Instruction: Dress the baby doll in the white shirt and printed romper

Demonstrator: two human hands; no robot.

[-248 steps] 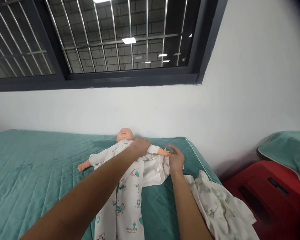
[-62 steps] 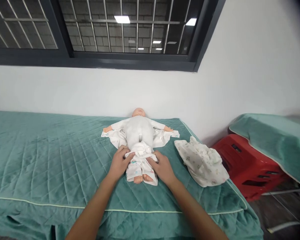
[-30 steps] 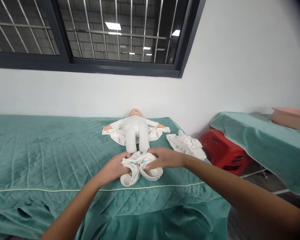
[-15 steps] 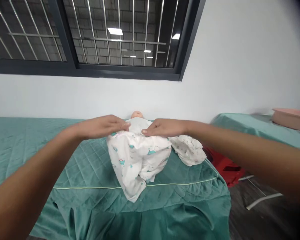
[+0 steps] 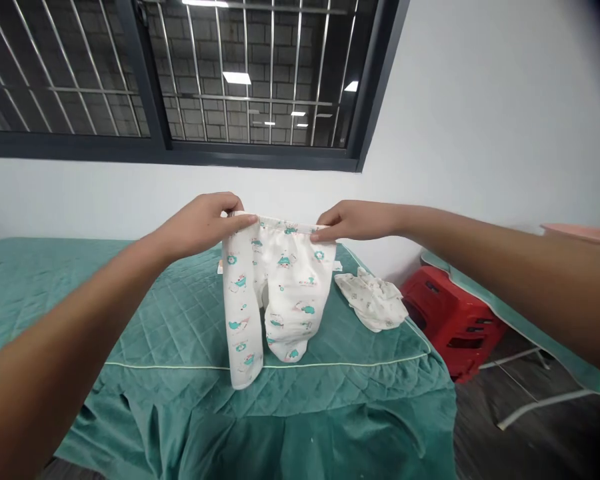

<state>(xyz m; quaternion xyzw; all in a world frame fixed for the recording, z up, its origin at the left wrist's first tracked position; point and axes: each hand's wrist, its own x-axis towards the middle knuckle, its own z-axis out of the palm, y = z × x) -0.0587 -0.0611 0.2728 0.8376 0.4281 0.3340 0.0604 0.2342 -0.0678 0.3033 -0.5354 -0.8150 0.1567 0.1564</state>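
A pair of white baby pants (image 5: 295,287) printed with small teal and pink figures hangs upright over the bed, its two legs pointing down. My left hand (image 5: 205,223) pinches the waistband at its left end, thumb in front. At the right end of the waistband, my right hand (image 5: 353,221) grips the cloth the same way. Small pale bits stick out on both sides behind the pants; what they belong to is hidden. To the right, a crumpled white patterned cloth (image 5: 373,301) lies on the green quilted bedspread (image 5: 170,333).
Beyond the bed's right end stands a red plastic stool (image 5: 450,323). A table with a pale green cover (image 5: 555,347) is at the right, partly behind my right arm, bearing a pink tub (image 5: 580,232). A barred window (image 5: 260,80) is set in the white wall behind.
The white cloth, bunched low under my hands before, is now lifted and spread out as pants. Both hands have risen and gripped the waistband. The doll's head behind is now covered.
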